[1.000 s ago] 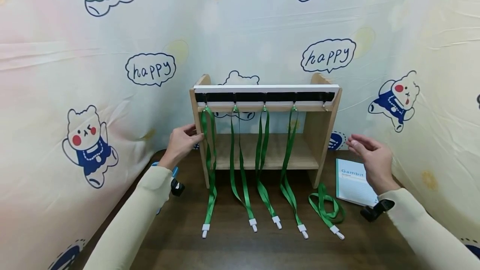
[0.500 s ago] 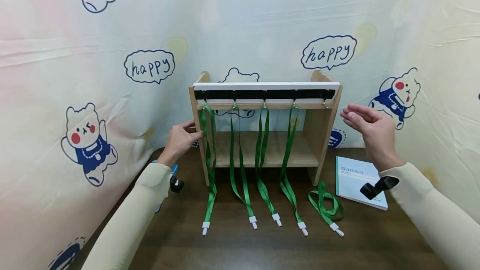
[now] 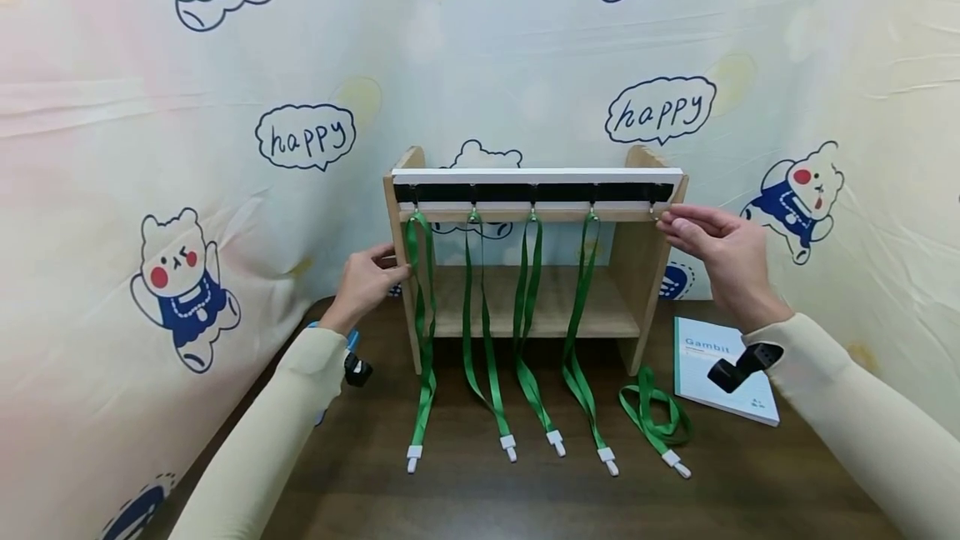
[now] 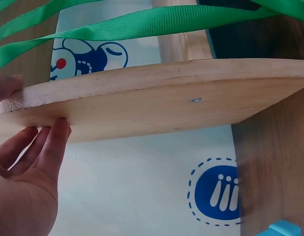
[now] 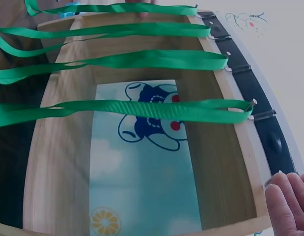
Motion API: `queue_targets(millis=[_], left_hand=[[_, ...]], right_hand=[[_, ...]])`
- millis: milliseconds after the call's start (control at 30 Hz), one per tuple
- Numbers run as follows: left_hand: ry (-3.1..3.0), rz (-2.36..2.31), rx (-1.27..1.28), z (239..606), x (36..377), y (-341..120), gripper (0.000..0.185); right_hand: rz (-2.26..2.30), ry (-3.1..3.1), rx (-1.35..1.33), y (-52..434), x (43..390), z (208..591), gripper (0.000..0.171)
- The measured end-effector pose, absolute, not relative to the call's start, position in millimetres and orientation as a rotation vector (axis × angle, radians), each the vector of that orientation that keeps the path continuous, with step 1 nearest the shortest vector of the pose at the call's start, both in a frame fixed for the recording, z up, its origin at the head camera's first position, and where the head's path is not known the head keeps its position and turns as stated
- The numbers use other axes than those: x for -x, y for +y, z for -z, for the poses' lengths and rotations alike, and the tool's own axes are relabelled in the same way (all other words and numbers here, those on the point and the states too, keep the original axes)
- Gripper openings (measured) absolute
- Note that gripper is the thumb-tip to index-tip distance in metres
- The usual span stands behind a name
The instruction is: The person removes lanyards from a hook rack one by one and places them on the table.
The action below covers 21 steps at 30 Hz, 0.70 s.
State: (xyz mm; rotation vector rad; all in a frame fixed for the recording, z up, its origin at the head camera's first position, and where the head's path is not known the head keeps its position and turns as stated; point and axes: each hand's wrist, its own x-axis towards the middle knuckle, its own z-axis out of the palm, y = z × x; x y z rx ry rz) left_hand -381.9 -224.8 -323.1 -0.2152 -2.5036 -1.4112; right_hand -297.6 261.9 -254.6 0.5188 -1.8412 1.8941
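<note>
A wooden rack stands on the brown table. My left hand holds its left side panel, thumb by the front edge and fingers against the outer face. From hooks on the black strip across the rack's top hang several green lanyards with white clips. At the rightmost hook, which bears no lanyard, the fingertips of my right hand are held nearly straight, touching it or very close. Another green lanyard lies loosely coiled on the table below that end.
A white and light-blue notebook lies on the table to the right of the rack. A blue object sits to the left, partly behind my left forearm. Patterned cloth hangs behind and at both sides.
My right hand has risen from above the notebook and moved left to the rightmost hook. The left hand stays on the side panel. The lanyards have not moved.
</note>
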Motion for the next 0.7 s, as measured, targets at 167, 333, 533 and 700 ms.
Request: queue_targets(millis=[167, 333, 533, 700], left_hand=[[-2.509, 1.419, 0.23, 323, 383, -225, 0.063], [-2.498, 1.403, 0.246, 323, 384, -226, 0.064], [-2.491, 1.386, 0.249, 321, 383, -225, 0.063], [-2.5, 1.402, 0.251, 322, 382, -226, 0.063]], right_hand=[[-1.898, -1.849, -0.539, 258, 299, 253, 0.051], [-1.895, -1.879, -0.535, 251, 300, 251, 0.051], [-1.834, -1.953, -0.541, 237, 306, 250, 0.045], [-1.693, -2.087, -0.484, 225, 312, 254, 0.041]])
